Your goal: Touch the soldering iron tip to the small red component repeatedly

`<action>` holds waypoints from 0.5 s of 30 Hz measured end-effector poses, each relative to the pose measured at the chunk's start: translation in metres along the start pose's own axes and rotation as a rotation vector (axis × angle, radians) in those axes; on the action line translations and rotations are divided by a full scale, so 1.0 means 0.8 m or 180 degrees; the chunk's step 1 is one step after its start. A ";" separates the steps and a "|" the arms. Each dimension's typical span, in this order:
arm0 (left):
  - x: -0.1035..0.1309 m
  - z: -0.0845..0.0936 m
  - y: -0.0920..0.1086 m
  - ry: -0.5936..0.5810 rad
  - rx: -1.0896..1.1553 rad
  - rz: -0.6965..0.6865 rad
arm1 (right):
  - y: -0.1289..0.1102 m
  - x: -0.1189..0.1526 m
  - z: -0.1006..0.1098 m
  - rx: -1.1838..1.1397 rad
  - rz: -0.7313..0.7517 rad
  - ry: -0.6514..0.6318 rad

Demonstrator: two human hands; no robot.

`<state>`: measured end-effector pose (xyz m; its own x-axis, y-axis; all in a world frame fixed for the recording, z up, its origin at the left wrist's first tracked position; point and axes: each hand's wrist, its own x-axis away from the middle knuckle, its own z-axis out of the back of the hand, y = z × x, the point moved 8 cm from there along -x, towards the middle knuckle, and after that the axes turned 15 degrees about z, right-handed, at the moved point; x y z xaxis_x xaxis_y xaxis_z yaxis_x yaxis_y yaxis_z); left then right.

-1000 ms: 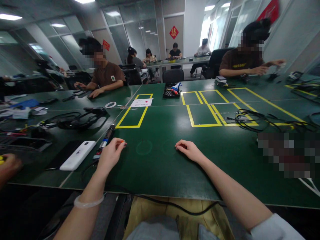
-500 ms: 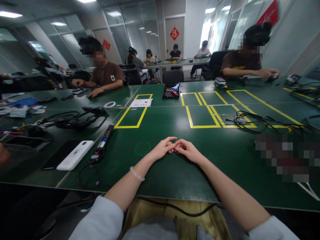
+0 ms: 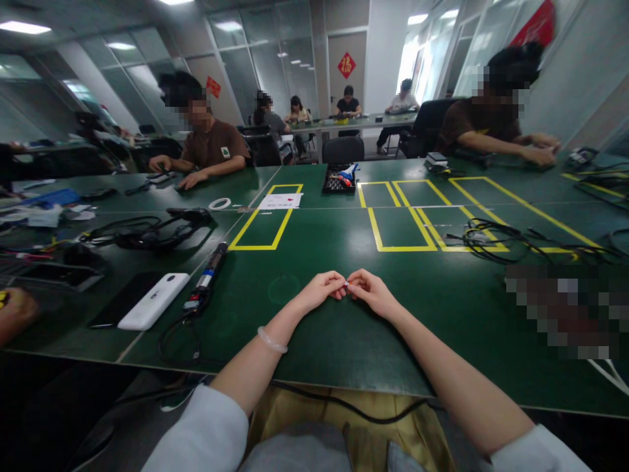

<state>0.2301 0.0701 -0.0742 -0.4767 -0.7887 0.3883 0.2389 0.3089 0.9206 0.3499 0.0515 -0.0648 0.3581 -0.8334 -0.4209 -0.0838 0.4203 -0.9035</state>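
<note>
My left hand (image 3: 324, 292) and my right hand (image 3: 371, 293) meet fingertip to fingertip over the green table (image 3: 314, 354), near its front edge. Both are closed in a pinch. A tiny pale thing (image 3: 346, 284) shows between the fingertips, too small to name. A translucent bangle (image 3: 272, 341) circles my left wrist. To the left of my hands lie a black cylindrical tool with a cable (image 3: 209, 275), a white phone-shaped slab (image 3: 154, 301) and a flat black slab (image 3: 125, 300).
Yellow tape outlines (image 3: 403, 249) mark the table ahead, with a paper sheet (image 3: 281, 200) and a black tray of tools (image 3: 339, 178) beyond. Coiled black cables (image 3: 491, 239) lie to the right, a black strapped device (image 3: 171, 229) left. Co-workers sit opposite; another person's hand (image 3: 19, 313) reaches in at left.
My left fingers have curled inward, and a pale speck now shows between my fingertips. The other person's hand at the left has come further into view. The opposite right co-worker's hands have shifted.
</note>
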 end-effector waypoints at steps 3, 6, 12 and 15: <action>0.001 0.000 0.000 -0.0019 -0.0026 0.0009 | 0.003 0.000 -0.002 -0.0036 0.0033 -0.0029; 0.001 -0.001 0.000 -0.0055 0.0016 -0.0022 | 0.007 0.001 0.001 -0.0016 -0.0012 0.0033; 0.003 -0.003 0.005 -0.0101 0.0019 -0.0251 | 0.009 0.000 0.008 0.0234 -0.0051 0.0090; 0.002 -0.003 0.005 -0.0067 0.0041 -0.0323 | 0.004 0.000 0.008 0.0436 0.0060 0.0024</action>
<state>0.2319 0.0689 -0.0696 -0.5155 -0.8050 0.2937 0.1776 0.2349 0.9556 0.3558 0.0552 -0.0669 0.3506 -0.8275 -0.4386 0.0376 0.4804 -0.8762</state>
